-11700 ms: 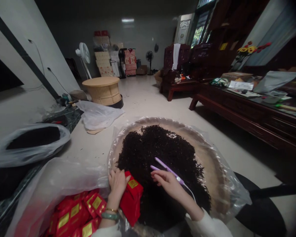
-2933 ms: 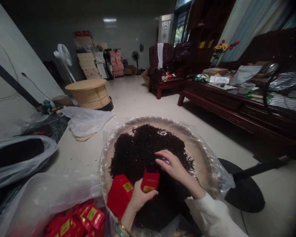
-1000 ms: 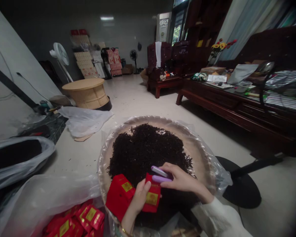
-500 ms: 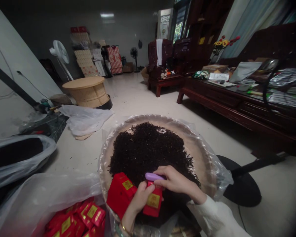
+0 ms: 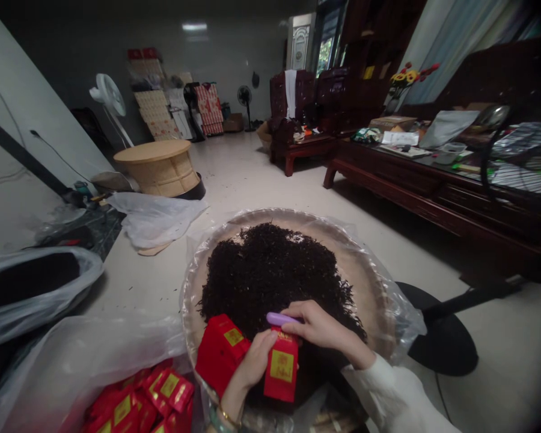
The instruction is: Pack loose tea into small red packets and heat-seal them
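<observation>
My left hand (image 5: 258, 359) is closed on the side of a red packet (image 5: 282, 367) with a yellow label, held upright over the near part of a round tray (image 5: 379, 313). Closed around a smooth purple oblong tool (image 5: 277, 320) is my right hand (image 5: 318, 328). The tool lies across the packet's top edge; its exact kind and far end are hidden by my fingers. Dark, twisted dried tea leaves (image 5: 270, 270) are heaped in the tray. Left of my left hand, more red packets (image 5: 220, 355) lean together on the tray.
A plastic bag of red packets (image 5: 135, 403) sits at the lower left, below another lined bag of dark contents (image 5: 31, 279). A black fan base (image 5: 442, 337) stands right of the tray. Farther off are a wooden drum-shaped stand (image 5: 157, 171) and a low dark table (image 5: 415, 192).
The red packet now shows more of its front, with its label and lower end slightly lower. My left hand has shifted slightly; the purple tool stays at the packet's top.
</observation>
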`<state>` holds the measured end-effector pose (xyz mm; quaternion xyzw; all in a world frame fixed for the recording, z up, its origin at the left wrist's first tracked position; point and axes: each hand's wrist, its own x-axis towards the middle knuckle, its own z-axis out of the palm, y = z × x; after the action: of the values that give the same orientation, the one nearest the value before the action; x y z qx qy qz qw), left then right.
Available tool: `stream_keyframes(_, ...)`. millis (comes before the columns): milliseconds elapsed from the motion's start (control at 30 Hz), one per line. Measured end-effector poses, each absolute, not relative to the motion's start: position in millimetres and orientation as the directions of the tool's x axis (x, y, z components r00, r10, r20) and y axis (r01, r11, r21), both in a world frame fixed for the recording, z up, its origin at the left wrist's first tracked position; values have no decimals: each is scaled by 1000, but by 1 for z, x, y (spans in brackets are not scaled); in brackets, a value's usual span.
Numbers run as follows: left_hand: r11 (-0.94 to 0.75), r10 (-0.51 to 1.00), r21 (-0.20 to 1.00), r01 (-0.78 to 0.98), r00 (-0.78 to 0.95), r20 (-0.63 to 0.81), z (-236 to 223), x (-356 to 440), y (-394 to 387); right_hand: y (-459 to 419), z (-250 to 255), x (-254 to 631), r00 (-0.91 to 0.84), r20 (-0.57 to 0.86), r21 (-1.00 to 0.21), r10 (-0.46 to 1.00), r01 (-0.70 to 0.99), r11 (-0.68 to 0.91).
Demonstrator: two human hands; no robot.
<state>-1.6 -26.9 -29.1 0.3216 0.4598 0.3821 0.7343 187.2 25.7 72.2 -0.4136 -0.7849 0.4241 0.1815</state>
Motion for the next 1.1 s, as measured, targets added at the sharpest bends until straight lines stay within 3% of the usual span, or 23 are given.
stream_keyframes(233, 517, 847, 822, -240, 280, -451, -21, -1, -26, 37, 64, 205, -492, -155, -863, 857, 490, 125)
stream_keyframes(467, 476, 875, 836, -274, 240, -420, -30, -1, -25, 30, 65, 192, -577, -90, -860, 812, 456, 229)
stream_keyframes(700, 282, 959, 929, -240, 107, -263, 0, 8, -9, 27, 66, 187, -588, -53, -812, 807, 496, 308)
stream_keyframes(1100, 355, 932, 887, -295, 189, -310, 16, 14, -8, 25, 64, 187, -592, -63, -828, 803, 481, 289)
